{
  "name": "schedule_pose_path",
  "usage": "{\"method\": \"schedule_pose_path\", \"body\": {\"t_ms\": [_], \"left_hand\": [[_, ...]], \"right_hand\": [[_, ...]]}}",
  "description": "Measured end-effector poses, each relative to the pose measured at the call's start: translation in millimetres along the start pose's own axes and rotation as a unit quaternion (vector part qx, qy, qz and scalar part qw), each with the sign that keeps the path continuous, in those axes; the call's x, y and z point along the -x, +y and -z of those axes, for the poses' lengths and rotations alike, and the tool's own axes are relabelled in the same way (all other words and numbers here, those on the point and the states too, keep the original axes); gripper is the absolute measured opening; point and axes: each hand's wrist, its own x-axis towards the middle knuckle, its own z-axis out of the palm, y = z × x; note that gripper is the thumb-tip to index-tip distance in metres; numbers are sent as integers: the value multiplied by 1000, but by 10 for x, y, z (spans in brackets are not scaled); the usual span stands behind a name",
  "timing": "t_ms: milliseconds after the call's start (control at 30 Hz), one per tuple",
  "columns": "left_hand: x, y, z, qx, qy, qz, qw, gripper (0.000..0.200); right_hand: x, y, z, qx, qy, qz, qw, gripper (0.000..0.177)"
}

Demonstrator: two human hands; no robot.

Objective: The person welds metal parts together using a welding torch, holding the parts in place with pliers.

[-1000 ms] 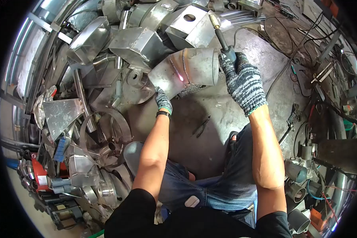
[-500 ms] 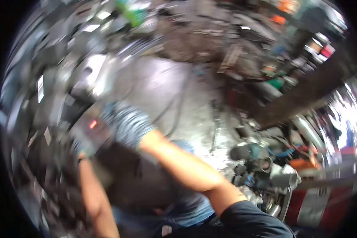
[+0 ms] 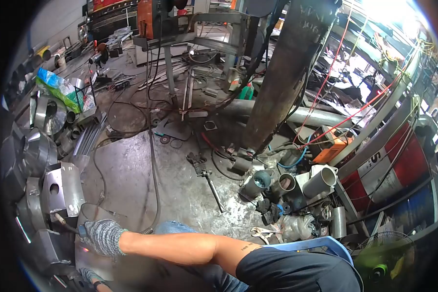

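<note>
At the far left a steel box (image 3: 63,187) with a round hole stands on the floor. Just below it a torch (image 3: 65,223) is gripped by the gloved right hand (image 3: 102,237), which is closed around it. Under this hand lies a curved steel piece (image 3: 93,260) with a small glowing spot. The left hand (image 3: 90,276) is at its lower edge, mostly hidden, so I cannot tell its grip. Further right a wrench (image 3: 207,174) lies on the floor, then short pipes (image 3: 283,185).

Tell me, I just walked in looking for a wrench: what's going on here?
A person works low on the workshop floor beside sheet-metal parts. Their gloved right hand grips a welding torch over a curved steel piece, where a spot glows. The left hand barely shows at the bottom edge; its grip is unclear.
</note>
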Motion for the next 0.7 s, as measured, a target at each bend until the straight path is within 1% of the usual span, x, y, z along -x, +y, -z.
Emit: {"method": "schedule_pose_path", "body": {"t_ms": [67,133,167,200,233,267,300,367,400,433,500,533,567,633,667,700], "left_hand": [[157,-109,245,11,8,0,1000,61],[229,-182,512,16,5,-7,1000,61],[153,-183,619,19,3,-17,1000,61],[89,-202,687,27,2,-25,999,61],[178,-269,745,34,-3,-20,999,61],[266,-333,767,43,-8,-16,999,61],[307,-309,762,53,-12,-16,998,61],[272,-194,792,66,-26,-22,997,61],[180,-120,799,72,-34,-30,996,61],[127,-104,881,74,-41,-34,996,61],[121,-56,1058,78,-48,-36,995,61],[139,-58,1146,81,-49,-35,995,61],[230,-83,1273,83,-48,-30,995,61],[489,-127,1527,90,-36,-17,995,61],[597,-166,1632,95,-31,-12,995,61],[715,-195,1732,101,-26,-6,995,61]], "right_hand": [[19,-18,5,6,19,11,1000,41],[64,-62,36,23,11,42,999,42],[26,-57,46,31,24,47,998,42],[11,-41,53,29,-12,15,999,41],[53,-60,-17,16,-51,-25,998,41],[38,-57,-61,-16,-42,-31,999,40],[15,-31,-141,-11,-37,-34,999,40],[-34,6,-302,19,-9,-5,1000,38],[-41,14,-290,-16,-14,-31,999,36],[-55,24,-329,-12,0,-30,999,36],[-38,113,-488,50,82,-16,995,33],[-81,194,-501,48,117,17,992,29],[-88,260,-556,44,121,19,991,29],[29,166,-181,-2,63,-13,998,25],[5,246,-243,-9,89,-10,996,23],[12,295,-273,-12,88,-8,996,23]]}}
